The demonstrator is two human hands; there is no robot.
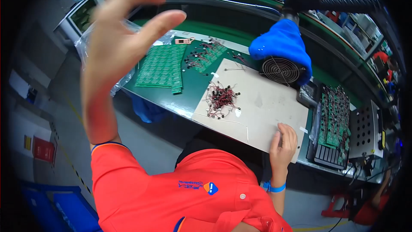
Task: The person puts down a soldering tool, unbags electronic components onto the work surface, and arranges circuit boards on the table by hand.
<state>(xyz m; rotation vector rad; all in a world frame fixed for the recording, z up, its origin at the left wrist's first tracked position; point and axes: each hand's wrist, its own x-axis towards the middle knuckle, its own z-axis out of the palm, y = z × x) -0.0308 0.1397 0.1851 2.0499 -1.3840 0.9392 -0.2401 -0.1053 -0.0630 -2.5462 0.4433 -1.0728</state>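
Note:
My left hand [124, 38] is raised close to the camera at the left, blurred, with thumb and fingers apart and nothing visible between them. My right hand [284, 144] rests at the front edge of the beige board [270, 103], fingers loosely bent and thumb apart, holding nothing I can see. A pile of small black parts with red and black wires [223, 98] lies on the board's left half. Behind my left hand are stacked green circuit boards [159, 66]. Beside them, another green board [208, 58] has wired parts on it.
A fan in a blue cover [281, 66] hangs over the board's back right. At the right, a black tray [319, 152] holds filled circuit boards [332, 116] beside a perforated metal box [365, 131]. A pink tag [183, 41] lies at the back. Other people work beyond.

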